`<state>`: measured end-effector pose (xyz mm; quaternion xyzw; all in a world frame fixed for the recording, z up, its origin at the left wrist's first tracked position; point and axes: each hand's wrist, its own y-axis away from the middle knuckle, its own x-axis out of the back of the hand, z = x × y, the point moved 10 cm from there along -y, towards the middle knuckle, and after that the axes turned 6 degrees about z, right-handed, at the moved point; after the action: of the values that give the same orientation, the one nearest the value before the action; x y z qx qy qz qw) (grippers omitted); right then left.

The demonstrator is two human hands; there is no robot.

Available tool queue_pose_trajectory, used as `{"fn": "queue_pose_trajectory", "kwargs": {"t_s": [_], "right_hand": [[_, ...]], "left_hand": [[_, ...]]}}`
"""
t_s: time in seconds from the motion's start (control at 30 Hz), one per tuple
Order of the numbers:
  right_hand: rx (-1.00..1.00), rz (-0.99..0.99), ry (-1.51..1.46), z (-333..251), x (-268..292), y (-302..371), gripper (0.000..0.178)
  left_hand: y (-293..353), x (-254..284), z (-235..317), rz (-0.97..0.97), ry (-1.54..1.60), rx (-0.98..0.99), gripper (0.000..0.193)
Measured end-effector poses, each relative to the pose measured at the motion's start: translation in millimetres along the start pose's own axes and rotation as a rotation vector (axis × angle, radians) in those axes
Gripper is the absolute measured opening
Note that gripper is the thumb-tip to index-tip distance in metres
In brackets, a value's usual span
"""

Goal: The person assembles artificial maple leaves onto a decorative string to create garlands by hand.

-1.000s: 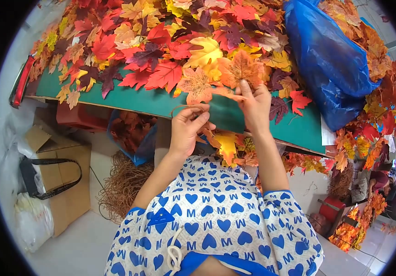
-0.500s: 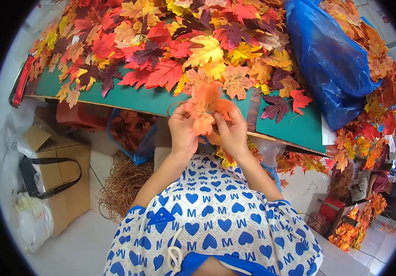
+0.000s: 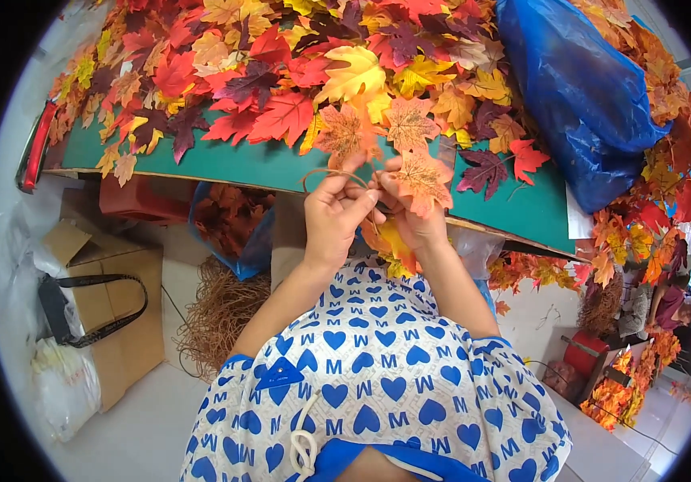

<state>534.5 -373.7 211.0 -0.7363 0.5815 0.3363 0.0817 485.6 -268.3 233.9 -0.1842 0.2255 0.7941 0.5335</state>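
My left hand (image 3: 334, 210) is closed, with thumb and fingers pinching a thin brown vine stem (image 3: 321, 171) that curves in a loop above the knuckles. Close beside it, my right hand (image 3: 422, 227) is closed around the base of an orange artificial maple leaf (image 3: 422, 183), which covers part of its fingers. Another speckled orange leaf (image 3: 344, 135) stands just beyond my left fingers, over the table's near edge. Yellow-orange leaves (image 3: 398, 247) hang below, between my wrists. Exactly how stem and leaf meet is hidden by my fingers.
Red, yellow and purple leaves (image 3: 281, 119) pile on the green tabletop (image 3: 225, 165). A blue plastic bag (image 3: 574, 96) lies at right. Below the table are a red container (image 3: 141, 201), a blue bag of leaves (image 3: 233, 229), tangled brown vines (image 3: 221, 309) and a cardboard box (image 3: 132, 321).
The bunched, blurred orange leaves have spread apart; one now lies over my right hand. My hands have drawn closer together, and the loop of stem shows more clearly.
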Motion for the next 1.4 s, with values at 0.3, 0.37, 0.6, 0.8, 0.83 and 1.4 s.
{"fn": "queue_pose_trajectory", "kwargs": {"t_s": [0.3,0.37,0.6,0.8,0.83,1.4], "right_hand": [[-0.039,-0.029,-0.071,2,5,-4,0.038],[-0.037,-0.039,-0.061,3,5,-4,0.038],[-0.071,-0.057,-0.114,4,3,-4,0.038],[-0.076,-0.04,-0.092,5,7,-6,0.04],[-0.074,-0.041,-0.084,5,6,-5,0.04],[0.012,-0.227,0.177,0,-6,-3,0.034]], "left_hand": [[0,-5,3,-0.002,0.03,-0.025,0.052],[-1,-4,-1,-0.002,-0.003,0.002,0.056],[0,-4,-4,-0.016,0.001,0.01,0.057],[-1,-1,-6,0.001,0.017,0.013,0.023],[-2,0,-6,0.011,0.019,0.019,0.017],[-7,9,2,0.026,-0.033,-0.06,0.013]]}}
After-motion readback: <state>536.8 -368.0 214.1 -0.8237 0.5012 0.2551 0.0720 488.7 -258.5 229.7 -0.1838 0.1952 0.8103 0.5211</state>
